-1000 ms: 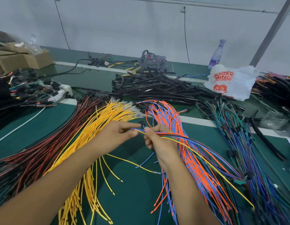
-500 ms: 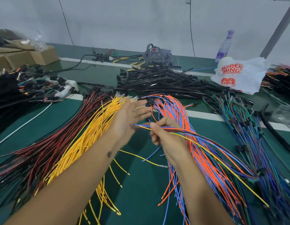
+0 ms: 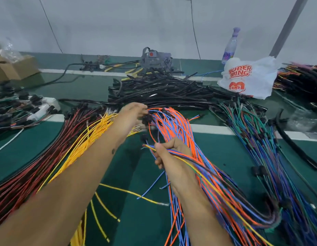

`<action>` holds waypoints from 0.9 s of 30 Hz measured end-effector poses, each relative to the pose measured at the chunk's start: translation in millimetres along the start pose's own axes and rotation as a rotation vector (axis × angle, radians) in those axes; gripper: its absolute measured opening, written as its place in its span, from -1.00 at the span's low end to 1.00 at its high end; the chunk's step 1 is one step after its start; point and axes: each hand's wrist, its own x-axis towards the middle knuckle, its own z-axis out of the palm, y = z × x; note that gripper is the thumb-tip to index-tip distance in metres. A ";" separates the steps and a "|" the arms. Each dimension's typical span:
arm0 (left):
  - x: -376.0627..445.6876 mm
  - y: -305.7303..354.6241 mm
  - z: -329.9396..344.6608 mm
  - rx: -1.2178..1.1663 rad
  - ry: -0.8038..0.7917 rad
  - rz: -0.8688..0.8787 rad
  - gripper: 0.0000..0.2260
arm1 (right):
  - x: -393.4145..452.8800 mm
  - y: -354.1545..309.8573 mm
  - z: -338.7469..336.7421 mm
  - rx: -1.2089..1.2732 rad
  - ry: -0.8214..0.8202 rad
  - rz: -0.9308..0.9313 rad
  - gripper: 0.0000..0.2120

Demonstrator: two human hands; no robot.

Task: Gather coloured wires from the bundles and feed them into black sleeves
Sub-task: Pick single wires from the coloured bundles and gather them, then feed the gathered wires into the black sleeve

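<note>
over the green table [image 3: 133, 219], right hand [image 3: 169, 153] grips mixed wires [image 3: 203, 167]; left hand [image 3: 132, 115] reaches open-fingered

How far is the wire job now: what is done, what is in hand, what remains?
Done: the right hand grips a gathered set of wires, yellow, blue, orange and green. In hand: the left hand reaches to the top of the orange and blue bundle. Left: the gathered set is not in any black sleeve.

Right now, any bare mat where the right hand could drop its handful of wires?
Yes: green mat between the forearms, bordered by yellow bundle and orange-blue bundle, with a few stray wires. Another patch right of the orange-blue bundle. Crowded: black sleeves beyond.
</note>
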 end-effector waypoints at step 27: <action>117.5 6.6 10.5 1.299 0.009 0.254 -0.76 | 2.4 -0.8 4.9 0.012 -0.062 0.092 -0.78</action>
